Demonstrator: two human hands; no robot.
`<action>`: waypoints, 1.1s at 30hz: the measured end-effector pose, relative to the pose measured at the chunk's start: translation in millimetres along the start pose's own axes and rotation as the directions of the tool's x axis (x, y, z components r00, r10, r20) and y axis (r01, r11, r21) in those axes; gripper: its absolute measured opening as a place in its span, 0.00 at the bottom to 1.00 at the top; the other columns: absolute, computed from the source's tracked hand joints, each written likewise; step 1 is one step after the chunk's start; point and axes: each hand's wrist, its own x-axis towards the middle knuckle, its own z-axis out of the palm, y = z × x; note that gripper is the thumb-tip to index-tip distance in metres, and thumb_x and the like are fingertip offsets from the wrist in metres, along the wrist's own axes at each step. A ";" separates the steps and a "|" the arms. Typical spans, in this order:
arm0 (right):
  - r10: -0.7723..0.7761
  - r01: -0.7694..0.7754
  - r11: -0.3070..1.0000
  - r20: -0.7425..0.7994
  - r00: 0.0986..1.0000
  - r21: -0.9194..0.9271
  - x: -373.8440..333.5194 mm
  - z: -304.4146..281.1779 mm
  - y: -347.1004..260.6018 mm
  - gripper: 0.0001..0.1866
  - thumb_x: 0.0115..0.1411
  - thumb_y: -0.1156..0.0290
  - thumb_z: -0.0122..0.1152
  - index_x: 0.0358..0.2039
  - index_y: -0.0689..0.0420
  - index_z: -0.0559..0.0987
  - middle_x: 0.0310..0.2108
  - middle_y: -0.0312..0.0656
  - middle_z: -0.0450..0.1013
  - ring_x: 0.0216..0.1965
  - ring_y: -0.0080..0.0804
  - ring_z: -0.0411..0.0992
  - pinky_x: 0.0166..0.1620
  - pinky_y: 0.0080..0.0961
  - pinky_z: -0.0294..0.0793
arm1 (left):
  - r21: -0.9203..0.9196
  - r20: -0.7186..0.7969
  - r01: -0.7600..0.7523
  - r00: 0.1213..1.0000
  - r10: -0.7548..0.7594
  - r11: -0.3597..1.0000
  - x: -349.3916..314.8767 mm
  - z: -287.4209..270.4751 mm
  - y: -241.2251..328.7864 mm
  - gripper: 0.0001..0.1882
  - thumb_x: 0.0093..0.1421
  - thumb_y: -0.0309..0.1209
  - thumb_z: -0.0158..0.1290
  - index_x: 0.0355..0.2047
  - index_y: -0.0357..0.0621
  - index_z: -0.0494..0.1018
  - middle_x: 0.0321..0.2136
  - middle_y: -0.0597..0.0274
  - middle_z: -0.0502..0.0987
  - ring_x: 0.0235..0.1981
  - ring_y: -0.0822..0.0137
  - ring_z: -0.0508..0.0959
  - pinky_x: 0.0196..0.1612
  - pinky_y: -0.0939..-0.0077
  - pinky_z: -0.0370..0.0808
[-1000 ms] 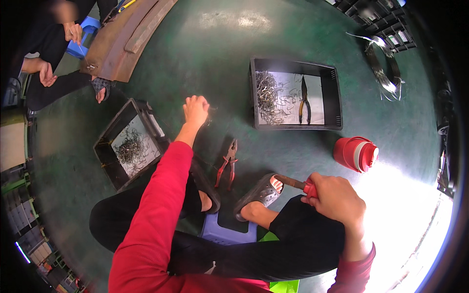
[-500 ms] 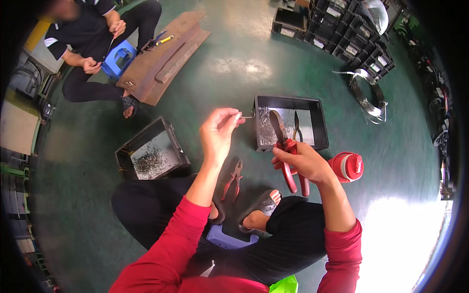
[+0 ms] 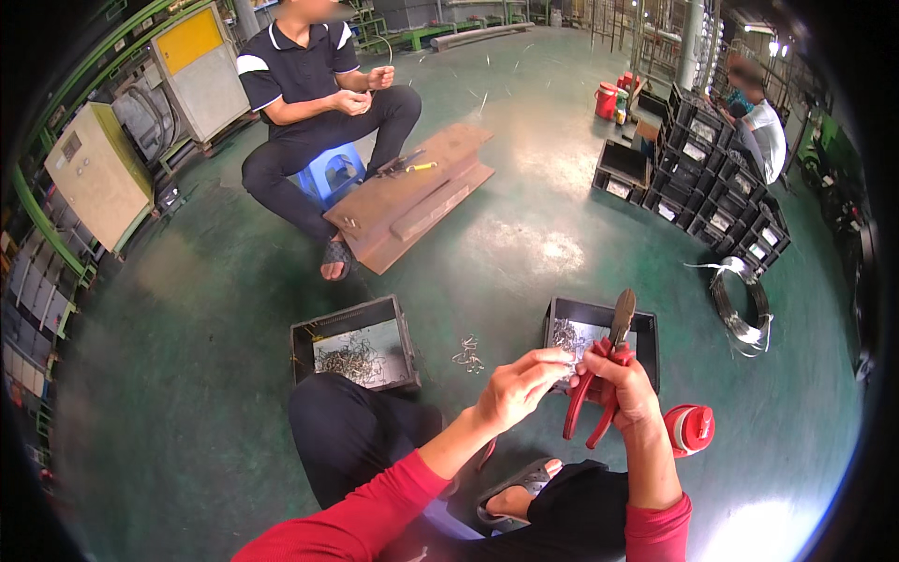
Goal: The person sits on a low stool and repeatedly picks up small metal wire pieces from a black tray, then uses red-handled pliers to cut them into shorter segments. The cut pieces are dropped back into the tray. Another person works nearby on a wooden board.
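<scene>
Red-handled pliers (image 3: 615,341) are grasped by the right hand (image 3: 633,391), apparently upright to keep the head clear above the left hand's (image 3: 512,390) pinched fingers, whose contents cannot be told.

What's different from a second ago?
The left hand rose from the floor with a thin metal piece, now hard to see, and came right to the right hand, which moved inward, still gripping the red-handled cutters. The black boxes and red jug stayed put.
</scene>
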 end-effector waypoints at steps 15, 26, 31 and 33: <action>-0.310 0.164 0.640 -0.057 0.949 -0.751 -0.9 -3.0 21.4 0.09 0.51 0.75 0.63 0.31 0.61 0.72 0.22 0.37 0.72 0.25 0.24 0.70 0.30 0.24 0.70 | -0.002 0.341 0.622 0.736 -0.584 0.783 1.7 -7.2 7.6 0.10 0.56 0.26 0.55 0.39 0.37 0.76 0.31 0.49 0.80 0.33 0.59 0.81 0.37 0.72 0.75; -0.336 0.110 0.439 -0.050 0.941 -0.892 -5.8 7.0 19.5 0.13 0.49 0.71 0.65 0.34 0.62 0.73 0.27 0.52 0.74 0.31 0.47 0.75 0.35 0.34 0.72 | 0.127 0.310 0.521 0.787 -0.533 0.844 -4.7 0.1 6.9 0.06 0.53 0.25 0.55 0.33 0.43 0.75 0.26 0.53 0.79 0.27 0.56 0.79 0.30 0.69 0.74; -0.329 0.096 0.416 -0.052 0.943 -0.904 -8.0 10.0 17.9 0.14 0.50 0.71 0.64 0.35 0.61 0.73 0.27 0.54 0.74 0.33 0.53 0.74 0.36 0.36 0.72 | 0.164 0.289 0.515 0.791 -0.540 0.841 -7.0 1.8 5.3 0.05 0.53 0.27 0.56 0.32 0.43 0.75 0.26 0.53 0.78 0.26 0.51 0.78 0.29 0.64 0.74; -0.326 0.092 0.413 -0.053 0.944 -0.906 -8.4 10.6 17.5 0.14 0.50 0.71 0.64 0.36 0.61 0.73 0.27 0.55 0.74 0.33 0.54 0.74 0.36 0.37 0.72 | 0.145 0.268 0.483 0.821 -0.504 0.863 -8.0 3.0 3.6 0.05 0.53 0.27 0.56 0.31 0.44 0.75 0.26 0.53 0.78 0.26 0.51 0.78 0.29 0.63 0.74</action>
